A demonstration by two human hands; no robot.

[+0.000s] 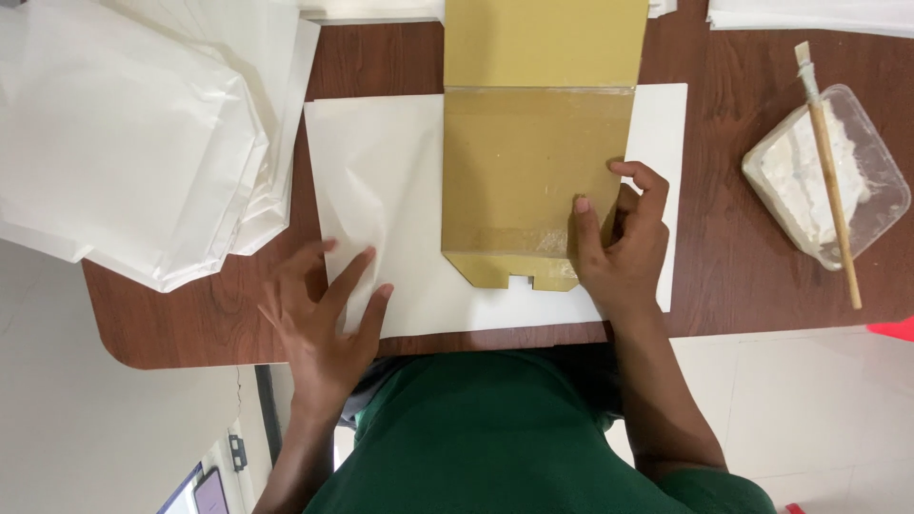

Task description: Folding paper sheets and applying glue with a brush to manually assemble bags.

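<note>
Head view is looking straight down on a dark wooden surface (733, 257), with the person in a green shirt (495, 438) sitting at its near edge. A white sheet (400, 209) is lying flat near that edge, and a brown card (533, 171) is lying on top of it, running up past the far edge of the sheet.

Left hand (324, 314) is resting on the sheet's near left corner, fingers spread and flat, pressing down; its grip is fully open and holding nothing. Right hand (624, 238) is sitting at the card's near right corner, its grip loosely curled: the thumb is lying flat on the card and the other fingers are bending over the card's right edge, touching it. Whether those fingers are pinching the card or only steadying it, I cannot tell.

Clear tape (519, 238) is crossing the card just beside the right thumb.

A stack of white bags (133, 143) is lying at the left edge of the surface, partly hanging over it. Near the right edge a clear tub (857, 171) of white paste is standing, well apart from the hands, with a brush (830, 167) lying across its top.
</note>
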